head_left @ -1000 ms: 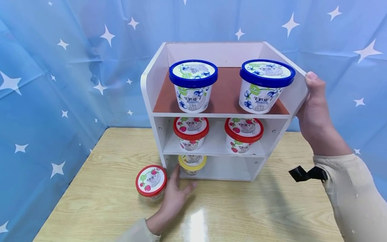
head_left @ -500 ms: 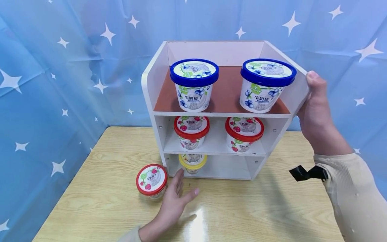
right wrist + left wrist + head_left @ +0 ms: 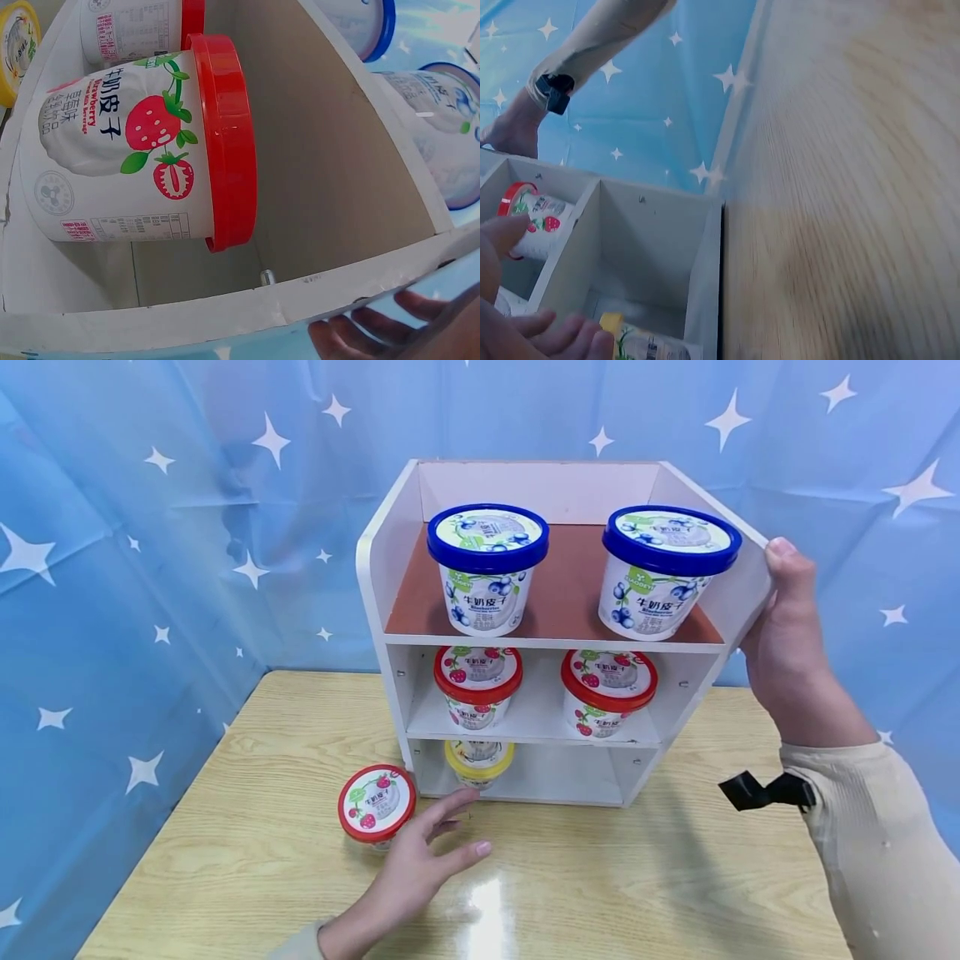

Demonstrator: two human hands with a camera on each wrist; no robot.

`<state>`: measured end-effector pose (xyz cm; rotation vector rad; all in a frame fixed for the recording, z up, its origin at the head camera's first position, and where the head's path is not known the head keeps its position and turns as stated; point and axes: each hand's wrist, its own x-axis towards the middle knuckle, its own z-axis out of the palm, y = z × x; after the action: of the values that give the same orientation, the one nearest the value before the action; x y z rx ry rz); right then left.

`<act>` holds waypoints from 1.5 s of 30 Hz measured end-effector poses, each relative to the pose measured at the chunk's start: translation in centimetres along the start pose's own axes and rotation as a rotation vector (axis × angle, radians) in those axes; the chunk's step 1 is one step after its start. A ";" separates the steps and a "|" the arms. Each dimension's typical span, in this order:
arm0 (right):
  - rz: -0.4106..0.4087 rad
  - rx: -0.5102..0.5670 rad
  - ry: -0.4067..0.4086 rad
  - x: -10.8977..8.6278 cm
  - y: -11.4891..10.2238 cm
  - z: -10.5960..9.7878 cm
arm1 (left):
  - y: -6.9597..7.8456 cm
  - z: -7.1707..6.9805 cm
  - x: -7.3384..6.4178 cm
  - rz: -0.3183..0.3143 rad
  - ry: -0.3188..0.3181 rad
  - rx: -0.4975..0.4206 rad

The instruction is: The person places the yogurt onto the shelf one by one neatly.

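In the head view, my left hand is held low over the table, fingers extended and thumb spread, with nothing in it. Just beyond its fingertips, a yellow-lidded tub stands on the bottom level of a white shelf, at the left. A red-lidded strawberry tub is on the table left of the shelf, close to that hand. My right hand holds the shelf's right side panel near the top, thumb at its edge. Its fingers lie along the outer side in the right wrist view.
Two blue-lidded blueberry tubs stand on the top level. The middle level bears two red-lidded strawberry tubs. A blue star-patterned curtain hangs behind and to the left of the wooden table.
My left hand has drawn back from the yellow-lidded tub, towards the front and slightly left, its fingers now apart from it. The right hand stays on the shelf.
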<state>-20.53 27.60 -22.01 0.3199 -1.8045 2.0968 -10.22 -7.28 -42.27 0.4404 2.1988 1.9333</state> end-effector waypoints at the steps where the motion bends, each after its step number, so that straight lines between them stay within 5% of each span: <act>1: 0.002 -0.003 -0.001 0.0 0.0 0.0 | 0.0 -0.1 0.0 0.022 -0.003 0.009; 10: 0.020 0.002 -0.002 -0.2 0.1 -0.1 | -0.3 -1.5 -0.2 0.335 0.090 0.232; 14: 0.007 0.014 -0.003 -0.1 0.1 -0.2 | -0.2 -2.4 -0.1 0.400 0.174 0.320; 27: -0.008 0.008 0.005 -0.2 0.1 -0.2 | -0.6 -5.7 0.9 0.377 0.314 0.397; 37: -0.007 0.002 0.009 -0.1 0.1 -0.1 | -1.0 -7.3 0.9 0.204 0.364 0.387; 45: -0.012 -0.005 0.006 -0.1 0.1 0.0 | -1.6 -9.1 1.0 0.103 0.357 0.286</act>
<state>-20.46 27.62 -22.14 0.3216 -1.7999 2.0824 -14.28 -15.61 -42.49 0.2668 2.7486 1.8730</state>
